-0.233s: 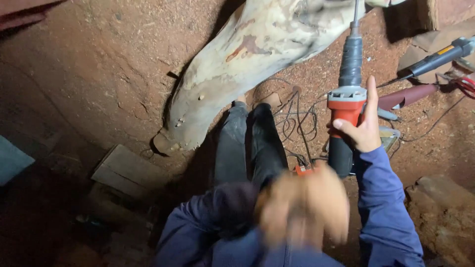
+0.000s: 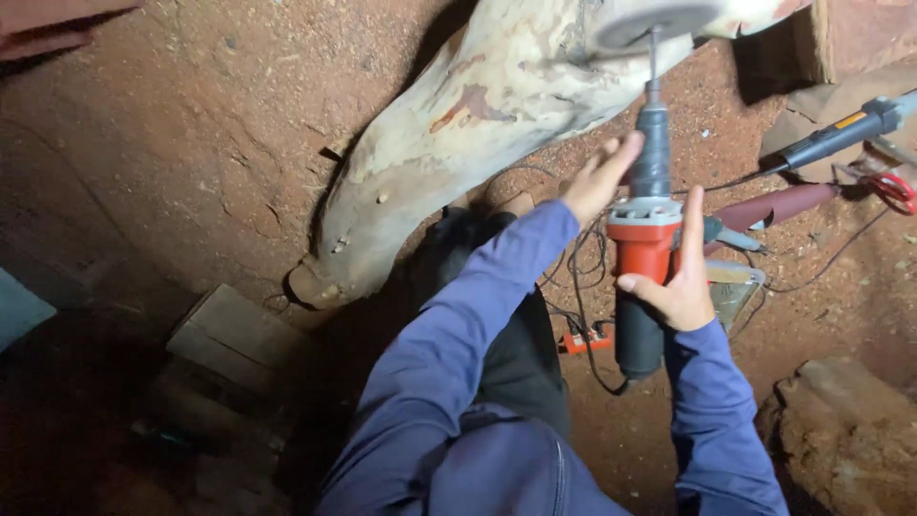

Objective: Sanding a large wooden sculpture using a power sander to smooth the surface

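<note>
My right hand (image 2: 676, 282) grips the red and black body of a power grinder (image 2: 642, 250), held upright with its round disc (image 2: 659, 17) at the top against a pale, debarked log (image 2: 478, 124). My left hand (image 2: 600, 177) reaches forward with fingers spread, touching the grinder's dark neck just below the shaft. The log lies slanted across red earth, its cut end (image 2: 310, 282) at lower left. Blue sleeves cover both my arms.
A second dark power tool (image 2: 841, 129) and red-handled scissors (image 2: 893, 186) lie at the right. A maroon roll (image 2: 778, 205) and tangled black cables (image 2: 583, 277) sit behind the grinder. Wooden boards (image 2: 229, 330) lie lower left, a rock (image 2: 845, 435) lower right.
My left hand has risen from near my lap up to the grinder's neck. The grinder stays upright in my right hand.
</note>
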